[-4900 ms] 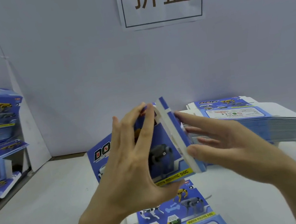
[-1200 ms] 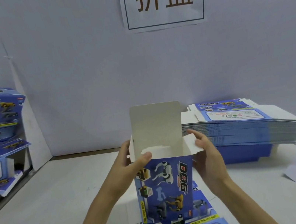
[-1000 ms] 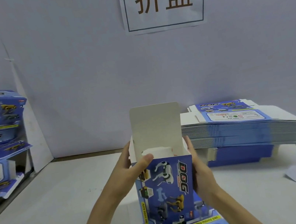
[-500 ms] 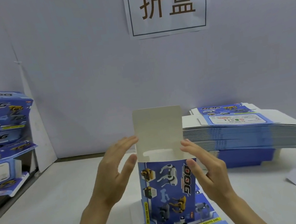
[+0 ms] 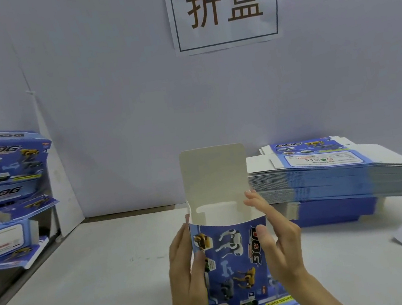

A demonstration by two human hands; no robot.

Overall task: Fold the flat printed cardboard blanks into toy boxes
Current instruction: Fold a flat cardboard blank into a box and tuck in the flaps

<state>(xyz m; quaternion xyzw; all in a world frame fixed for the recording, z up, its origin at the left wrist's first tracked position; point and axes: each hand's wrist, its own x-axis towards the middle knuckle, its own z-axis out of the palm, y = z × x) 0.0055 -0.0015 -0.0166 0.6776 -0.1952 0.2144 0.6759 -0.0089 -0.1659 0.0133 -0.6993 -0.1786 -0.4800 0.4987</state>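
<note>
Your two bare hands and forearms, seen from your own head camera.
Your left hand point(image 5: 185, 273) and right hand point(image 5: 279, 240) are uncovered, and the wrists and forearms run bare all the way down to the bottom edge of the view. The fingers are slim and long, and the nails on your right fingertips point(image 5: 253, 198) are short and pale. Your upper arms are out of frame.

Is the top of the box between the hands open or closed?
Open. The box stands upright between the left hand and right hand; its white lid flap points straight up and the bare inside shows.
</note>
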